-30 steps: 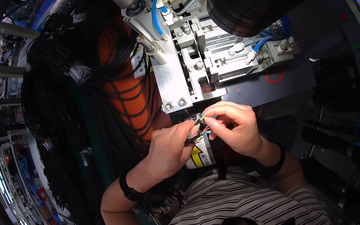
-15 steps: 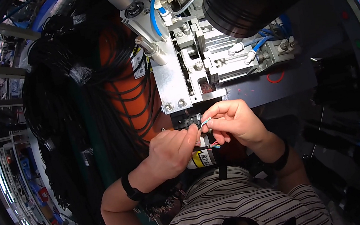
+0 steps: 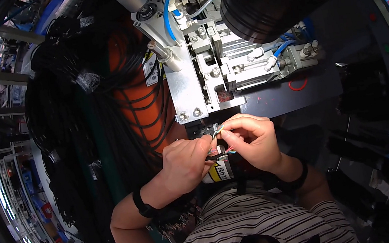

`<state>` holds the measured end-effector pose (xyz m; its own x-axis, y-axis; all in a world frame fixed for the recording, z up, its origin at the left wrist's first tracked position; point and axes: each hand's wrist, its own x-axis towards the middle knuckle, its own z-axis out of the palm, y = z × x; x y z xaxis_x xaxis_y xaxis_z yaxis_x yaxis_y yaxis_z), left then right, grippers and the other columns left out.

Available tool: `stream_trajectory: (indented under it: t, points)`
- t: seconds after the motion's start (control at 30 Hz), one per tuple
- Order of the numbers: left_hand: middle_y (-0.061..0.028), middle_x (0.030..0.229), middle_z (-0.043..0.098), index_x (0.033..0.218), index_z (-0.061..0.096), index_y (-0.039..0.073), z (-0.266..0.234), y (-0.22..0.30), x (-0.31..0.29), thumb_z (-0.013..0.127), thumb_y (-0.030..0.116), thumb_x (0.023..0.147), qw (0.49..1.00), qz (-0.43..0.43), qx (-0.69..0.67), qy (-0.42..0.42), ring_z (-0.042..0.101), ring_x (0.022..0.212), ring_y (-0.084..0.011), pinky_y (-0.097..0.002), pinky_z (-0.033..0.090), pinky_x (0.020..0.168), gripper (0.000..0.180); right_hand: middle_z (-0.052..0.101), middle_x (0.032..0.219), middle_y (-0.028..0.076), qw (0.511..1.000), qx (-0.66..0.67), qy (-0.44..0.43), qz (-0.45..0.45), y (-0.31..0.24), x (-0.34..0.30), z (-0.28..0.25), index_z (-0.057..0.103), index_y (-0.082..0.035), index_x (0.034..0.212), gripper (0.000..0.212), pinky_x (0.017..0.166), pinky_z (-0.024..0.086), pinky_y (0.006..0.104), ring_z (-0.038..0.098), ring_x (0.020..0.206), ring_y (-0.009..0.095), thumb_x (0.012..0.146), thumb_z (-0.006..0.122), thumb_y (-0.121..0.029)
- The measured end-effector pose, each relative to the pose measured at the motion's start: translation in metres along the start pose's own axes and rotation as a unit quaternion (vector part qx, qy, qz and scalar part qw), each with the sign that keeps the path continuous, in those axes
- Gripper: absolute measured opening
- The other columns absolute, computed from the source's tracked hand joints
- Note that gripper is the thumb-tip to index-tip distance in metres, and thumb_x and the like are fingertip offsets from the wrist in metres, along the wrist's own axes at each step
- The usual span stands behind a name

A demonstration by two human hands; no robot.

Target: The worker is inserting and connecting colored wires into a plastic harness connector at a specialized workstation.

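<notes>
While my left hand (image 3: 182, 164) is gripping the cables (image 3: 216, 157), the upper wires (image 3: 219, 129) are slanting away and rightward into the pinch of my right hand (image 3: 258, 143).

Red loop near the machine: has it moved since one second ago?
No. The red loop lies in the same place, judged against the machine.

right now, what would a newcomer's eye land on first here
The brightly lit metal machine at top centre, with its blue tubes. Just below, the right hand pinches thin coloured wires at cable ends in the left hand. A mass of black cables fills the left side.
</notes>
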<state>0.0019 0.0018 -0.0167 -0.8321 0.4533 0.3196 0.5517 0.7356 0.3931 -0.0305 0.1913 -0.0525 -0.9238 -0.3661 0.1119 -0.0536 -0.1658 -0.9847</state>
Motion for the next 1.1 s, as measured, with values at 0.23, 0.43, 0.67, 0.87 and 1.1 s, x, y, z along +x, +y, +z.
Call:
stream_trajectory:
  t: [0.23,0.43,0.67,0.87,1.1]
  points:
    - [-0.0051,0.063,0.055,0.095,0.058,0.006,0.004,0.002,0.002,0.077,0.012,0.074,1.000,-0.005,-0.003,0.012,0.055,0.049,-0.0237,-0.0347,0.042,0.046,0.028,0.069,0.092,0.012,0.980,0.145,0.032,0.135,0.008,-0.006,0.007,0.066,0.006,0.097,0.014,0.061,0.052,0.0218,0.066,0.074,0.012,0.083,0.067,0.008]
    - [-0.0056,0.062,0.055,0.095,0.057,0.007,0.006,-0.002,-0.002,0.078,0.015,0.072,0.999,-0.029,-0.044,0.014,0.056,0.050,-0.0244,-0.0346,0.043,0.047,0.032,0.068,0.087,0.015,0.927,-0.232,0.098,-0.276,0.013,0.001,0.012,0.065,0.003,0.094,0.018,0.057,0.054,0.0286,0.067,0.067,0.024,0.077,0.070,0.004]
    - [-0.0063,0.064,0.057,0.093,0.058,0.008,-0.003,-0.003,-0.002,0.079,0.017,0.072,0.999,-0.029,-0.011,-0.022,0.057,0.051,-0.0247,-0.0341,0.044,0.048,0.031,0.068,0.085,0.014,0.937,-0.213,0.112,-0.252,0.012,0.004,0.018,0.067,0.003,0.091,0.017,0.056,0.053,0.0266,0.067,0.064,0.021,0.075,0.071,0.005]
    - [-0.0070,0.070,0.062,0.096,0.061,0.008,-0.008,0.005,0.001,0.080,0.012,0.067,0.991,-0.077,-0.094,-0.061,0.063,0.061,-0.0258,-0.0356,0.047,0.054,0.034,0.065,0.082,0.011,0.995,-0.053,0.023,-0.083,0.008,-0.006,0.002,0.066,0.001,0.092,0.017,0.052,0.051,0.0267,0.062,0.058,0.018,0.076,0.071,0.003]
    - [-0.0096,0.081,0.065,0.094,0.063,0.008,-0.035,0.014,0.005,0.080,0.011,0.070,0.938,-0.158,-0.213,-0.225,0.064,0.071,-0.0292,-0.0350,0.049,0.059,0.029,0.062,0.092,0.008,0.970,0.004,-0.104,-0.219,-0.025,-0.014,0.015,0.066,-0.002,0.095,0.017,0.055,0.050,0.0260,0.061,0.065,0.015,0.079,0.072,0.002]
